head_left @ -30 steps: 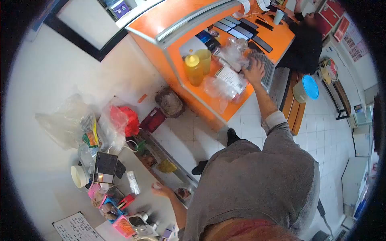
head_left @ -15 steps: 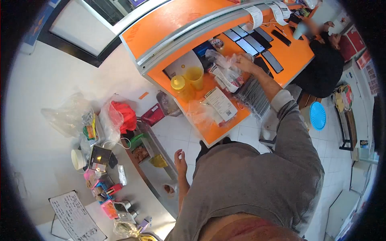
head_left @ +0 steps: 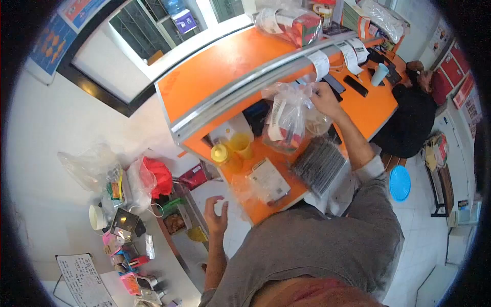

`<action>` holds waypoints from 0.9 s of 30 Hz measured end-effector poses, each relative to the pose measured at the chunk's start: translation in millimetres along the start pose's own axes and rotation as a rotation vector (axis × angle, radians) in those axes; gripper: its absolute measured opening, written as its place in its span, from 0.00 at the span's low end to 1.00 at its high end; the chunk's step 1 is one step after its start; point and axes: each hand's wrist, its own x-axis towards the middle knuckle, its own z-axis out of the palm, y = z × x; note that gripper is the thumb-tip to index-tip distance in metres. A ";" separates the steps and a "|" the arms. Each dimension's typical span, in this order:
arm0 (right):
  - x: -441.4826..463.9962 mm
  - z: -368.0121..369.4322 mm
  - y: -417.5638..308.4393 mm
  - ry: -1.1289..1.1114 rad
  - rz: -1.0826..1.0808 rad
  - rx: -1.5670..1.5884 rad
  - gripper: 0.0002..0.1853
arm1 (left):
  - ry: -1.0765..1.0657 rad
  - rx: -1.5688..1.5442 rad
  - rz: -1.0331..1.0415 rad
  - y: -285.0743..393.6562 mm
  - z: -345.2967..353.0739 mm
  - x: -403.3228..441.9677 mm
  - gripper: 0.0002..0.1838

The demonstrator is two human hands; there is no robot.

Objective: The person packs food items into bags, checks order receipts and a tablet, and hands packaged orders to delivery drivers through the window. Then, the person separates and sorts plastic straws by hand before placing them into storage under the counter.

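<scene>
My right hand (head_left: 326, 101) grips the gathered top of a clear plastic bag (head_left: 289, 110), which hangs over the orange counter. Through the plastic show red-and-white contents and a printed paper slip; a round clear shape sits beside them. Below the bag lies a stack of dark, plastic-wrapped flat pieces (head_left: 319, 165). My left hand (head_left: 216, 216) is held off the counter's near left end, fingers apart and holding nothing. Closest to it is another clear bag with a white printed slip (head_left: 268, 180), lying on the counter.
A yellow squeeze bottle (head_left: 220, 154) and yellow cup (head_left: 240, 146) stand on the orange counter (head_left: 253, 211). Another filled bag (head_left: 291, 25) rests on the upper ledge. A person in black (head_left: 409, 120) sits at the right, near a blue round lid (head_left: 400, 183). A cluttered side table (head_left: 176, 276) is at left.
My right hand has lifted the plastic bag off the counter. My left hand has risen slightly and moved left in view. The camera view has shifted, showing more of the upper ledge.
</scene>
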 end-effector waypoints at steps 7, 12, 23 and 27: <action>109.1 -102.9 -115.5 -0.162 -0.335 -0.143 0.25 | -0.238 -0.818 0.107 119.3 81.2 186.9 0.52; 230.7 -130.3 -164.8 -0.431 -0.287 -0.217 0.20 | -0.126 -0.812 0.136 210.4 69.7 286.7 0.47; 371.4 -49.3 -45.7 -0.255 -0.009 0.155 0.28 | 0.277 -0.354 0.218 169.6 141.9 398.9 0.35; 389.1 -57.0 -45.9 -0.337 -0.095 -0.218 0.31 | 0.146 -0.677 0.083 145.4 152.1 422.5 0.33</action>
